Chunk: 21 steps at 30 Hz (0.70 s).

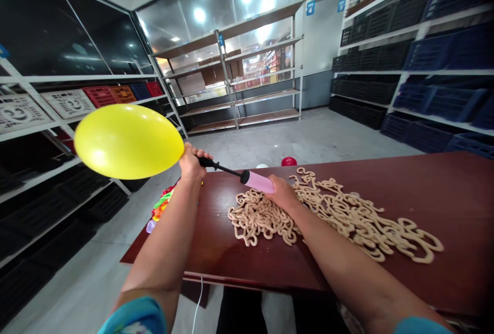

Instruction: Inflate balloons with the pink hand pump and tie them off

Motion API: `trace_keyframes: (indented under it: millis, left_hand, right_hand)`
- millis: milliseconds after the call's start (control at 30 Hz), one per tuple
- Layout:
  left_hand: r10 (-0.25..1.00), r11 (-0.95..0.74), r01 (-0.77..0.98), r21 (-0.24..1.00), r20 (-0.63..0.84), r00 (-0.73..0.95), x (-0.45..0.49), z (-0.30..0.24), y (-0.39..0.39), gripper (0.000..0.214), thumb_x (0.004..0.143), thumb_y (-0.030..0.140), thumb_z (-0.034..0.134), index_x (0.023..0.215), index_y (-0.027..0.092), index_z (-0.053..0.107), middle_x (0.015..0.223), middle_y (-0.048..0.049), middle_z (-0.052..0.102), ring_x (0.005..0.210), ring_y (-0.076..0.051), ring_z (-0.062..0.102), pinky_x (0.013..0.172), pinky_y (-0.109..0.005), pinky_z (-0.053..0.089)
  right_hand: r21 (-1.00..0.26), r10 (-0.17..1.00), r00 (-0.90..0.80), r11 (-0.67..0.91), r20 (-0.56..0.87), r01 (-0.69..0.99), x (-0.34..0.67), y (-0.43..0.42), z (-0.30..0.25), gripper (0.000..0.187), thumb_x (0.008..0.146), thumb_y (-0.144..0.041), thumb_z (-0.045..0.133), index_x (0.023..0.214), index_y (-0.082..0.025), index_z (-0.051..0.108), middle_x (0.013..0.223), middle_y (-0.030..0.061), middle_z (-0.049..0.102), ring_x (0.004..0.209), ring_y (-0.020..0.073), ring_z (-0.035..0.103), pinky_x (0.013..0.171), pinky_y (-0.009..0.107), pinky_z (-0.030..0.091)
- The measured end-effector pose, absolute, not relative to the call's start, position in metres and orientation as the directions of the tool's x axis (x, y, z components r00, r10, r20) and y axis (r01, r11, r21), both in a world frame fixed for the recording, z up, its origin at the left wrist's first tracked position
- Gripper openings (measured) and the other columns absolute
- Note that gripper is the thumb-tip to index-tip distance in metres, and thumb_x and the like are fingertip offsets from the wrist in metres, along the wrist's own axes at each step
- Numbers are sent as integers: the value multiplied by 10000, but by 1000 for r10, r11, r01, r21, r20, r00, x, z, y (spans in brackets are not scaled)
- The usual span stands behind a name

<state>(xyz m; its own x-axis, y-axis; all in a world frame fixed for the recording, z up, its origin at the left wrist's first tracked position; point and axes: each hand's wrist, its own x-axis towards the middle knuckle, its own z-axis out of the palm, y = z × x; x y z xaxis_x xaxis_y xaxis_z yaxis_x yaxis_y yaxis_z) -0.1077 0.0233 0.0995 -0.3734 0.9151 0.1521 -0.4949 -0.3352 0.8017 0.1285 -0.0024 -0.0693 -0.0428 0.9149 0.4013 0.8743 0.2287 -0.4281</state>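
A large yellow balloon [129, 141], swollen with air, sits at the nozzle end of a balloon pump. My left hand [193, 161] is closed around the pump's black end and the balloon's neck. The pump's pink barrel [259, 181] is gripped by my right hand [283, 194], and its thin black rod shows between the two hands. Below and to the right of my right hand lie tan, curled, rope-like pieces [262, 218] in a spread pile. Limp balloons [162, 203] in several colours lie at the table's left edge, partly behind my left forearm.
The dark red table [405, 185] stretches before me. A red ball or balloon [289, 161] and a whitish one [262, 165] are on the floor beyond it. Shelves with crates [69, 102] stand left, dark crates [363, 87] right, and a metal rack [235, 102] behind.
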Motion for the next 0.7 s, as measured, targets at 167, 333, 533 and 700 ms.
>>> trace_keyframes:
  millis: [167, 333, 533, 700]
  left_hand:
    - [893, -366, -489, 792, 149, -425, -119, 108, 25, 350, 802, 388, 471, 588, 202, 265, 439, 69, 294, 351, -93, 383, 441, -247, 405]
    - [910, -319, -541, 778, 91, -405, -89, 70, 30, 383, 800, 443, 479, 593, 201, 265, 449, 72, 293, 355, -90, 388, 435, -242, 390]
    - [937, -227, -594, 772, 6, -349, -42, 29, 31, 383, 783, 458, 516, 605, 202, 294, 460, 67, 311, 373, -91, 395, 442, -244, 386]
    - [949, -228, -602, 766, 35, -314, -40, 28, 25, 387, 776, 464, 522, 600, 203, 297, 464, 61, 323, 388, -99, 417, 465, -264, 408]
  right_hand:
    - [-418, 917, -39, 218, 397, 882, 128, -3, -69, 375, 619, -310, 672, 941, -209, 509, 857, 37, 595, 789, 191, 554, 616, 262, 339]
    - [-409, 938, -38, 187, 346, 893, 128, -3, -68, 395, 601, -302, 702, 932, -210, 506, 888, 43, 601, 822, 193, 552, 641, 263, 347]
    - [-402, 936, -52, 199, 348, 894, 128, -1, -72, 390, 614, -313, 691, 940, -206, 503, 901, 44, 601, 835, 195, 551, 645, 262, 342]
    - [-415, 928, -27, 192, 371, 889, 128, -2, -73, 342, 625, -303, 679, 911, -216, 513, 860, 38, 599, 801, 192, 550, 601, 258, 319]
